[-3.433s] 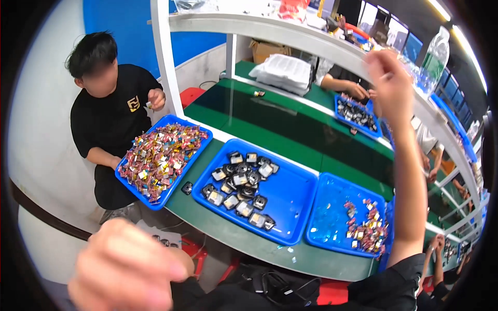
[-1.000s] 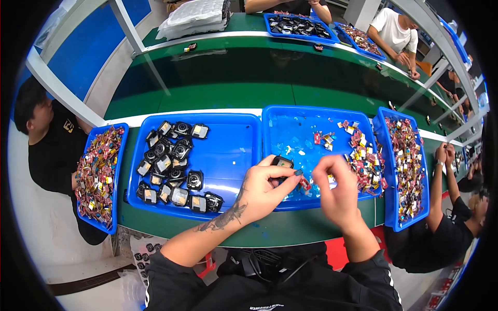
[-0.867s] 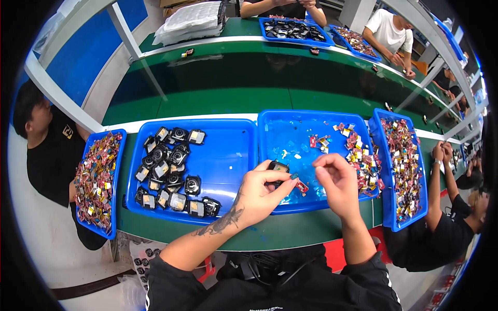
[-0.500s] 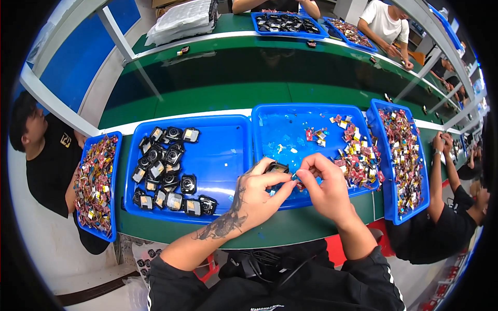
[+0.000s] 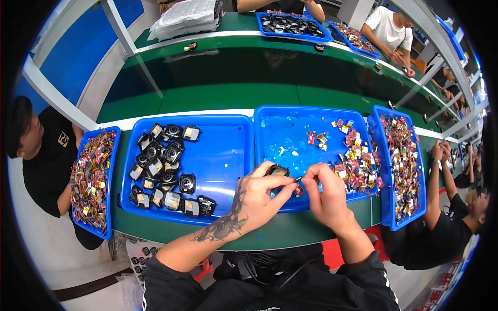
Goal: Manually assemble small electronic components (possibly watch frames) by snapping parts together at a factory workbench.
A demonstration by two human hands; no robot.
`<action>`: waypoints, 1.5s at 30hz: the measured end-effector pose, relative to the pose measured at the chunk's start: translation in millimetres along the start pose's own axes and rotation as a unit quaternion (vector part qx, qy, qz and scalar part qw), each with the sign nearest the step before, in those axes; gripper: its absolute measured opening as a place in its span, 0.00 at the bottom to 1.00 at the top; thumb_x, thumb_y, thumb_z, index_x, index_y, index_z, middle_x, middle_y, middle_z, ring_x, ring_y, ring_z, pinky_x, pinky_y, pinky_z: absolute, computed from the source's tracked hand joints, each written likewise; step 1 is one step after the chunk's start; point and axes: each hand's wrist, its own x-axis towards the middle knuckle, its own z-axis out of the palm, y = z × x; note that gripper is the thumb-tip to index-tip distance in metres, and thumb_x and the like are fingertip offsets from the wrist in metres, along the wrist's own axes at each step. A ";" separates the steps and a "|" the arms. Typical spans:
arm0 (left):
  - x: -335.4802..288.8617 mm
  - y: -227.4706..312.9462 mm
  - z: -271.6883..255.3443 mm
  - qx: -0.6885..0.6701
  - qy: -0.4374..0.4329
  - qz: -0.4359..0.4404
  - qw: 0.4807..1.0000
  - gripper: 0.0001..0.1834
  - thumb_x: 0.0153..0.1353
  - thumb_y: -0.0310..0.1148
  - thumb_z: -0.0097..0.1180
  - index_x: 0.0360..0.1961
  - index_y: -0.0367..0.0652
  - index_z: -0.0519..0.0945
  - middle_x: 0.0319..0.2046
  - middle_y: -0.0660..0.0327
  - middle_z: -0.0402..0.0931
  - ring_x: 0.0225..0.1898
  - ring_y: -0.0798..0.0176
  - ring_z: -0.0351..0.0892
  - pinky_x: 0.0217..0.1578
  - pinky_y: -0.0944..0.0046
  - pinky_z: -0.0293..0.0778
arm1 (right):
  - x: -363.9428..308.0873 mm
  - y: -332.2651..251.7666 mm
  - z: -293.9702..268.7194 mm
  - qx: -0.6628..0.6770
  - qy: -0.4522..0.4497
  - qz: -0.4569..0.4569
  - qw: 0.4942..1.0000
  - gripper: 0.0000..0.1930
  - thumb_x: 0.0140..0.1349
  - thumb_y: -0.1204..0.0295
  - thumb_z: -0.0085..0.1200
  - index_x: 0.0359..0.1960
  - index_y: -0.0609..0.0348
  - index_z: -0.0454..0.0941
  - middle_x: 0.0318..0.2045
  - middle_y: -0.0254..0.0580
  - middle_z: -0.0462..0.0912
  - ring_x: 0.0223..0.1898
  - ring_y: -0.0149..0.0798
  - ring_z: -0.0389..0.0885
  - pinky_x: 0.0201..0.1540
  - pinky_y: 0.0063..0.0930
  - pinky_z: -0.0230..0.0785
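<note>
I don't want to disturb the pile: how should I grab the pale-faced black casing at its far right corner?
Probably pinch the black casing by its far and near edges, coming from the right: bare tray floor lies there, the other casings crowd its left, and its squarish outline offers opposed sides.

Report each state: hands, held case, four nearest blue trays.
Left hand: gripping black watch-like case
Black watch-like case: held, partly hidden
Right hand: pinched shut, contents unclear
Case tray: partly filled
Loose-parts tray: partly filled
Leftmost tray: heaped with small parts
Rightmost tray: heaped
</note>
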 end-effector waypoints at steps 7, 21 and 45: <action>-2.6 -3.6 3.8 -0.019 0.018 0.006 1.000 0.07 0.53 0.27 0.66 0.34 0.41 0.86 0.35 0.58 0.78 0.22 0.67 0.74 0.23 0.67 0.69 | 3.0 -11.5 -6.1 -0.118 -0.024 -0.130 0.984 0.08 0.54 0.81 0.60 0.32 0.61 0.72 0.26 0.43 0.78 0.26 0.47 0.78 0.27 0.36 0.69; 4.2 -9.3 -5.1 -0.262 -0.108 -0.159 0.946 0.08 0.59 0.28 0.63 0.36 0.33 0.85 0.35 0.62 0.79 0.35 0.74 0.76 0.37 0.74 0.70 | 2.5 10.7 -6.1 0.111 -0.016 0.124 0.986 0.07 0.61 0.83 0.54 0.39 0.66 0.82 0.36 0.42 0.80 0.36 0.36 0.81 0.38 0.24 0.74; -3.0 -4.5 3.6 -0.109 -0.084 -0.024 0.990 0.09 0.57 0.30 0.65 0.37 0.37 0.84 0.34 0.62 0.73 0.23 0.77 0.66 0.22 0.73 0.62 | -8.6 -5.6 -7.7 0.341 -0.023 0.224 0.913 0.08 0.63 0.84 0.52 0.42 0.66 0.79 0.37 0.37 0.79 0.38 0.27 0.79 0.38 0.20 0.76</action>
